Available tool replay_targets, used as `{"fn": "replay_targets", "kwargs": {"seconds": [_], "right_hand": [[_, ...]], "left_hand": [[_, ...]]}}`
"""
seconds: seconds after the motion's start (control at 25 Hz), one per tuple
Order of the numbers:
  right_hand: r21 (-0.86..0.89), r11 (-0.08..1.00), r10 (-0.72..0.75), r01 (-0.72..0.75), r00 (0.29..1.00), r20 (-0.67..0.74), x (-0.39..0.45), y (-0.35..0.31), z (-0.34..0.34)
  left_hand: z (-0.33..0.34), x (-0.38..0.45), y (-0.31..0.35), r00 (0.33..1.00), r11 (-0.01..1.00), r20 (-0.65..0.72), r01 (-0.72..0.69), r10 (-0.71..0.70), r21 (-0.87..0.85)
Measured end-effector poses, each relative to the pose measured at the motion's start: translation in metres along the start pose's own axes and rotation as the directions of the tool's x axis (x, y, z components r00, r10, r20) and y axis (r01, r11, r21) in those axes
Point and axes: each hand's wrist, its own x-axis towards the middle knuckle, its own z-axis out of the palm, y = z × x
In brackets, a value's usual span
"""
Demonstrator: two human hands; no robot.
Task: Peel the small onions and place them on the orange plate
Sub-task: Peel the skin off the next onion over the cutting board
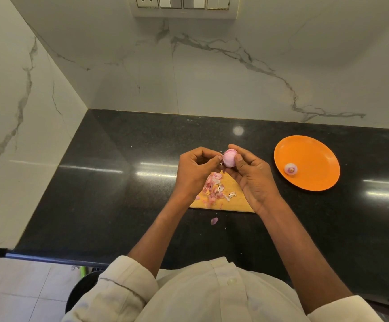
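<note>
With the right hand (249, 173) clasping the small onion (228, 158) above the cutting board (235, 201), the left hand (194, 168), its grip pinching loose skin, should strip gently downward.

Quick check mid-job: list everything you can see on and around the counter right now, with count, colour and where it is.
onion in hand: one, pink, held above the board between both hands.
peeled onion: one, pale pink, on the orange plate, near its left edge.
orange plate: one, orange, on the counter right of the hands.
cutting board: one, light wood, under the hands.
peel scraps: a pile, pink, on the board; one stray piece on the counter in front of it.
counter: one, black, polished.
wall: white marble with grey veins.
switch panel: one, white, top of wall.
left hand: pinches skin at the onion's left side.
right hand: holds the onion.
</note>
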Motion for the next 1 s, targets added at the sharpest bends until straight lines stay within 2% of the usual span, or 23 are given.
{"fn": "replay_targets", "kwargs": {"seconds": [0.12, 0.24, 0.32, 0.44, 0.64, 0.84, 1.0], "right_hand": [[0.062, 0.997, 0.044, -0.048, 0.997, 0.07, -0.001, 0.001, 0.002], [0.119, 0.989, 0.075, -0.085, 0.993, 0.088, -0.001, 0.0, 0.001], [0.119, 0.99, 0.072, -0.08, 0.995, 0.067, 0.0, 0.001, 0.0], [0.109, 0.992, 0.062, -0.062, 0.998, 0.003, 0.0, 0.004, 0.001], [0.087, 0.996, 0.035, -0.029, 0.997, -0.07, -0.001, 0.002, 0.001], [-0.031, 0.999, -0.033, 0.031, 0.997, -0.065, 0.0, 0.004, 0.0], [-0.068, 0.992, -0.106, 0.111, 0.992, 0.072, 0.001, 0.0, -0.002]], "left_hand": [[0.001, 0.001, 0.0, 0.993, 0.995, -0.098, 0.06, -0.067, -0.075], [-0.004, 0.004, -0.004, 0.992, 0.975, -0.046, 0.103, -0.114, -0.199], [-0.007, 0.004, -0.005, 0.997, 0.983, -0.005, 0.079, -0.081, -0.167], [-0.005, 0.003, -0.007, 0.999, 1.0, 0.04, 0.016, -0.016, -0.012], [-0.001, 0.001, -0.004, 0.996, 0.995, 0.087, -0.026, 0.018, 0.095], [0.0, 0.001, 0.003, 0.992, 0.997, 0.121, -0.041, 0.033, 0.065], [0.002, 0.0, 0.008, 0.992, 0.999, 0.127, -0.01, 0.016, -0.047]]}}
